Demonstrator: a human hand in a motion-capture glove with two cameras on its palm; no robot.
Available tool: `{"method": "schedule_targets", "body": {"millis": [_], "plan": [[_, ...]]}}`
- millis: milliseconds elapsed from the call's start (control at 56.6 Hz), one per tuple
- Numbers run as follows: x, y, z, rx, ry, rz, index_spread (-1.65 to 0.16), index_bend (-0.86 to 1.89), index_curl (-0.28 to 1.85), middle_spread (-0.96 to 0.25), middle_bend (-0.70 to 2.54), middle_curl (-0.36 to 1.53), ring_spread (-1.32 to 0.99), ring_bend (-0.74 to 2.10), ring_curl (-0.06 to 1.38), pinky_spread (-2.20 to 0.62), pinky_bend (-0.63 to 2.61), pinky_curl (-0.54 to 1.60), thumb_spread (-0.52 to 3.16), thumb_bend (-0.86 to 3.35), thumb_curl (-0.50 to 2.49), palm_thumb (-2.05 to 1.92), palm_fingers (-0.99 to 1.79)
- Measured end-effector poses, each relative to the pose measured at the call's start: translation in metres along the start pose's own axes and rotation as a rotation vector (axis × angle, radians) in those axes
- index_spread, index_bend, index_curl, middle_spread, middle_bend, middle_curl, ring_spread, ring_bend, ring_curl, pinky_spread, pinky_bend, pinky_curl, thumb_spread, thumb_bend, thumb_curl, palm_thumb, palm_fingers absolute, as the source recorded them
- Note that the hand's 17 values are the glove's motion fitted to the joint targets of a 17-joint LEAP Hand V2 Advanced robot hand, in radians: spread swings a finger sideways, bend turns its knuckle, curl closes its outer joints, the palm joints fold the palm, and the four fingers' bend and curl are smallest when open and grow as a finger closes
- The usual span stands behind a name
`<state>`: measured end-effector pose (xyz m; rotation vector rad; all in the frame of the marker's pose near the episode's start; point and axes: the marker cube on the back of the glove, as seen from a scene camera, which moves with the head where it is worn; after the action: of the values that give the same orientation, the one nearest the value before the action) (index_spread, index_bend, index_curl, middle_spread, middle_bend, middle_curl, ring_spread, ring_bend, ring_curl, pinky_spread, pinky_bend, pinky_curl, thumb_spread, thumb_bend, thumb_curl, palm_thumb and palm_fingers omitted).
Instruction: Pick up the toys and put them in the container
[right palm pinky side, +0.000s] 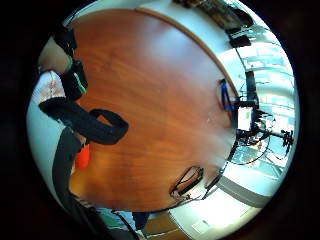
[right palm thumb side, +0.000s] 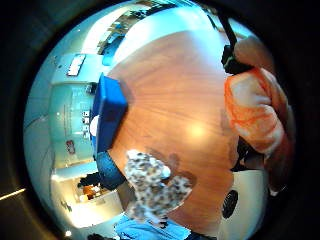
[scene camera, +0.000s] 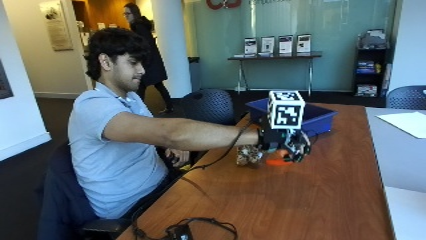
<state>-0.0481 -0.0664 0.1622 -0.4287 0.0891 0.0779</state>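
Note:
In the outside view my gloved right hand (scene camera: 286, 142) hovers low over the wooden table (scene camera: 313, 200), fingers curled round an orange toy (scene camera: 276, 161). The thumb side palm view shows that orange toy (right palm thumb side: 250, 110) close against the palm; the little finger side view shows only a sliver of it (right palm pinky side: 82, 156) beside the black straps. A spotted plush toy (scene camera: 249, 155) sits on the table just beside the hand, toward the person, and shows in the thumb side view too (right palm thumb side: 152, 187). The blue container (scene camera: 319, 125) stands behind the hand near the table's far edge (right palm thumb side: 107, 117).
A black cable with a small device (scene camera: 183, 230) lies at the table's near end, seen also as a coiled bundle (right palm pinky side: 187, 180). A grey table with white paper (scene camera: 406, 122) adjoins on the right. An office chair (scene camera: 210, 105) stands behind the container.

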Motion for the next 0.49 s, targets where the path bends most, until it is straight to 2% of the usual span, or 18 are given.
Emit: {"method": "schedule_targets", "body": {"millis": [247, 495], "plan": [[-0.132, -0.019, -0.090, 0.148, 0.032, -0.176, -0.31, 0.14, 0.19, -0.01, 0.30, 0.35, -0.19, 1.06, 0.50, -0.36, 1.21, 0.44, 1.45, 0.36, 0.56, 0.78, 0.77], [-0.265, -0.030, -0.095, 0.144, 0.048, -0.401, -0.31, 0.14, 0.18, -0.01, 0.28, 0.39, -0.19, 1.07, 0.51, -0.37, 1.23, 0.45, 1.45, 0.35, 0.59, 0.78, 0.75]]}}
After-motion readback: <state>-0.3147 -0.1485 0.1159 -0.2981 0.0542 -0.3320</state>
